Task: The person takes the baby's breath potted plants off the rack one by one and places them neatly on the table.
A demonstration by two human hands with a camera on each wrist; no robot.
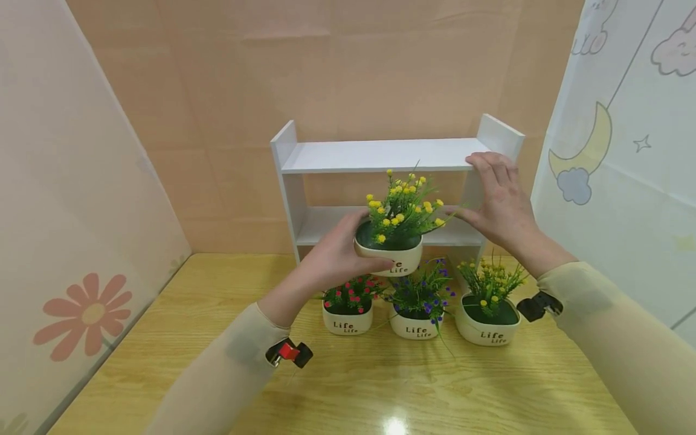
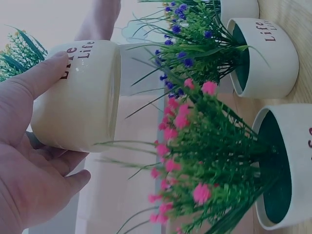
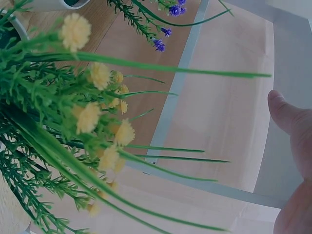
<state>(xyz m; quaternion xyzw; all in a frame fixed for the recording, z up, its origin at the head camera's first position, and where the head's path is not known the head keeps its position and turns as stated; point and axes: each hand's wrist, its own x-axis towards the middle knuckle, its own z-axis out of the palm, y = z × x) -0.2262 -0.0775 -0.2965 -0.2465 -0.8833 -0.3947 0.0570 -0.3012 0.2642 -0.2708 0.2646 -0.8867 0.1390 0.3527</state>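
My left hand (image 1: 339, 251) grips a white oval pot of yellow artificial flowers (image 1: 388, 257), holding it in the air before the shelf's lower board. Its thumb lies across the "Life" lettering; in the left wrist view the other fingers go behind the pot (image 2: 80, 105). My right hand (image 1: 502, 196) rests its fingertips on the right end of the white shelf's (image 1: 380, 156) top board. The right thumb (image 3: 287, 114) is stretched out to the left, near the yellow flowers. Nothing shows in the right palm.
Below, on the wooden table (image 1: 348, 386), stand a red-flowered pot (image 1: 348, 320), a purple-flowered pot (image 1: 417, 325) and another yellow-flowered pot (image 1: 487, 331), in a row before the shelf. Patterned cloth walls (image 1: 625, 151) flank the table, and a peach cloth (image 1: 380, 72) hangs behind.
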